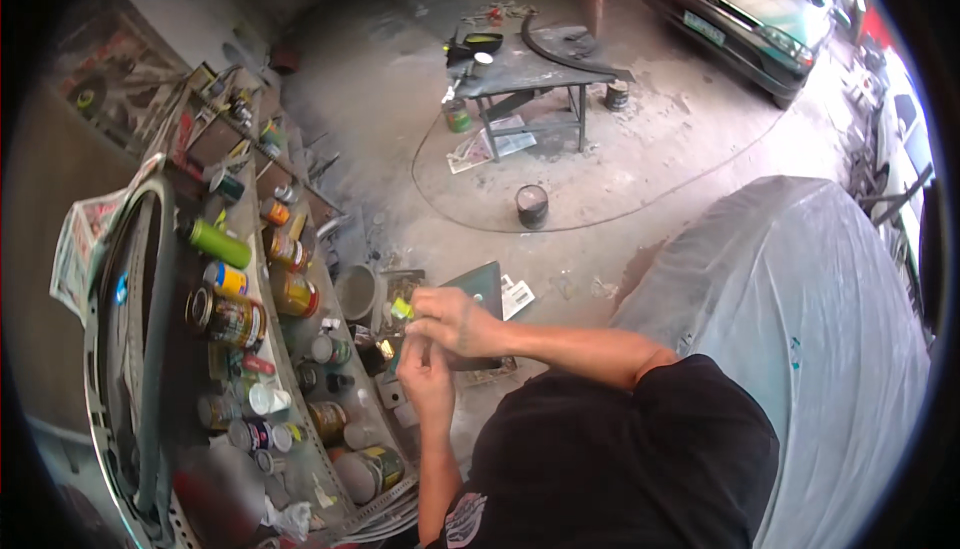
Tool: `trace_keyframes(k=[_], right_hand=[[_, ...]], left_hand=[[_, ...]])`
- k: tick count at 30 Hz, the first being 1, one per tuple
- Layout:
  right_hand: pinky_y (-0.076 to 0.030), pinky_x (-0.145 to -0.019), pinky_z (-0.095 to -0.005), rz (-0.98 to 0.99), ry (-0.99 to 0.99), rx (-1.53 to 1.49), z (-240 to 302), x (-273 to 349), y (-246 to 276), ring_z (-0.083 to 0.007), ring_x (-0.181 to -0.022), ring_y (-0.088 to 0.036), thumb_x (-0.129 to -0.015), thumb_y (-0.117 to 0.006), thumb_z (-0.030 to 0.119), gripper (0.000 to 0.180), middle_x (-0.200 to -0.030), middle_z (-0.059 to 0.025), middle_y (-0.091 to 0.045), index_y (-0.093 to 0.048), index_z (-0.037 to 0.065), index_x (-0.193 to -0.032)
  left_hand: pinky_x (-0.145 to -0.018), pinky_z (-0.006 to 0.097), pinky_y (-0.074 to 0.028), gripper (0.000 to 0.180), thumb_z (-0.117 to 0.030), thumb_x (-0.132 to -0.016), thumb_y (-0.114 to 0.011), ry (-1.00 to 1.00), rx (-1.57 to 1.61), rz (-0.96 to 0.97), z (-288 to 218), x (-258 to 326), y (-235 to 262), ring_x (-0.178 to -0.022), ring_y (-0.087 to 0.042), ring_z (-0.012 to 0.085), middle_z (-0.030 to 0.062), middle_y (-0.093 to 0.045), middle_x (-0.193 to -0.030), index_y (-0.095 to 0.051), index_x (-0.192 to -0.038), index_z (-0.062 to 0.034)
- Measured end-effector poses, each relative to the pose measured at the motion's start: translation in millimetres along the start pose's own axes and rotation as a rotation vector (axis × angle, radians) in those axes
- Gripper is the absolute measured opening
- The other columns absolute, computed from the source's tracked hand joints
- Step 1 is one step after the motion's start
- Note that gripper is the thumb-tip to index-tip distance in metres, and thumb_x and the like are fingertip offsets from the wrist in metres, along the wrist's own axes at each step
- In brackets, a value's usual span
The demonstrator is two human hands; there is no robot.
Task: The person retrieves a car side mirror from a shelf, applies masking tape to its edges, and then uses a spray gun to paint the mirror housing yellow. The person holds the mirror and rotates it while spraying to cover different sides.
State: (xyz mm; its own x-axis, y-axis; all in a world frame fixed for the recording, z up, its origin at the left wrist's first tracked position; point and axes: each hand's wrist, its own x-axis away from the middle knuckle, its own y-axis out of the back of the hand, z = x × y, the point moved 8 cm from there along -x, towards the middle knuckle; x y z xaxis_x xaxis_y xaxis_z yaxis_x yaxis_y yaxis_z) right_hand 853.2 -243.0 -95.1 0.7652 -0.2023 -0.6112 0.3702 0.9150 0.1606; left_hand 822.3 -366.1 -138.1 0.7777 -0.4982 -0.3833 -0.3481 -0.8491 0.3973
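Up-left: small yellow-green piece (402,309), pinched.

Both hands meet, R (455,317) above L (428,377), fingers pinched.

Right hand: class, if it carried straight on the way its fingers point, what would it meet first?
Probably the small yellow-green object already at the right hand's fingertips; beyond, the cluttered metal shelf's tins, though depth is unclear.

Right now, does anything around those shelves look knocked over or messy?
Yes. On the shelves at the left, a green spray can and several paint tins lie on their sides. Newspaper sheets lie scattered on the floor under the small table.
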Motion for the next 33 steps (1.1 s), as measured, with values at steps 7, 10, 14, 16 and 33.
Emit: trace_keyframes(k=[7, 10, 14, 16, 33], right_hand=[[-0.045, -0.069, -0.0459, -0.023, -0.004, 0.017, -7.6, 6.6, 27.2, -0.0392, -0.078, -0.056, -0.088, -0.065, 0.014, 0.023, -0.081, -0.0180, -0.052, -0.054, -0.004, -0.078], [-0.046, -0.070, -0.0462, -0.036, -0.013, 0.067, -18.1, 8.7, 37.6, -0.0391, -0.079, -0.058, -0.088, -0.064, 0.014, 0.022, -0.082, -0.0182, -0.054, -0.057, -0.004, -0.078], [-0.046, -0.070, -0.0456, -0.067, -0.070, 0.066, -14.1, 6.4, 46.4, -0.0390, -0.079, -0.058, -0.087, -0.065, 0.013, 0.021, -0.081, -0.0184, -0.054, -0.058, -0.004, -0.077], [-0.047, -0.070, -0.0451, -0.090, -0.089, 0.067, -13.1, 5.8, 46.8, -0.0388, -0.080, -0.059, -0.088, -0.065, 0.014, 0.023, -0.082, -0.0184, -0.055, -0.058, -0.004, -0.078], [-0.051, -0.071, -0.0476, 0.150, -0.549, 0.384, -27.7, 161.3, 21.1, -0.0416, -0.077, -0.063, -0.095, -0.064, 0.028, 0.030, -0.079, -0.0214, -0.064, -0.069, 0.001, -0.085]], left_hand=[[-0.061, 0.032, -0.043, 0.019, -0.008, -0.095, -0.060, -0.016, -0.087, 0.003, -8.1, -8.6, -28.5, -0.068, -0.053, 0.0148, 0.0098, -0.061, -0.077, -0.062, -0.096, 0.0103], [-0.062, 0.042, -0.044, 0.015, -0.003, -0.091, -0.058, -0.008, -0.178, 0.088, -5.4, -19.0, -42.3, -0.066, -0.059, 0.0325, 0.0229, -0.062, -0.078, -0.064, -0.095, 0.0103], [-0.058, 0.036, -0.041, 0.024, -0.013, -0.097, -0.060, -0.124, -0.129, 0.076, -23.2, -27.3, -48.7, -0.062, -0.050, 0.0181, 0.0137, -0.057, -0.069, -0.060, -0.088, 0.0094], [-0.058, 0.036, -0.041, 0.023, -0.012, -0.097, -0.060, -0.168, -0.119, 0.061, -20.4, -31.8, -46.8, -0.062, -0.050, 0.0179, 0.0129, -0.057, -0.069, -0.060, -0.089, 0.0091], [-0.057, 0.029, -0.045, 0.010, 0.007, -0.089, -0.058, -0.030, 0.007, 0.178, 21.9, -36.2, -6.4, -0.059, -0.057, 0.0149, 0.0106, -0.062, -0.072, -0.062, -0.081, 0.0086]])
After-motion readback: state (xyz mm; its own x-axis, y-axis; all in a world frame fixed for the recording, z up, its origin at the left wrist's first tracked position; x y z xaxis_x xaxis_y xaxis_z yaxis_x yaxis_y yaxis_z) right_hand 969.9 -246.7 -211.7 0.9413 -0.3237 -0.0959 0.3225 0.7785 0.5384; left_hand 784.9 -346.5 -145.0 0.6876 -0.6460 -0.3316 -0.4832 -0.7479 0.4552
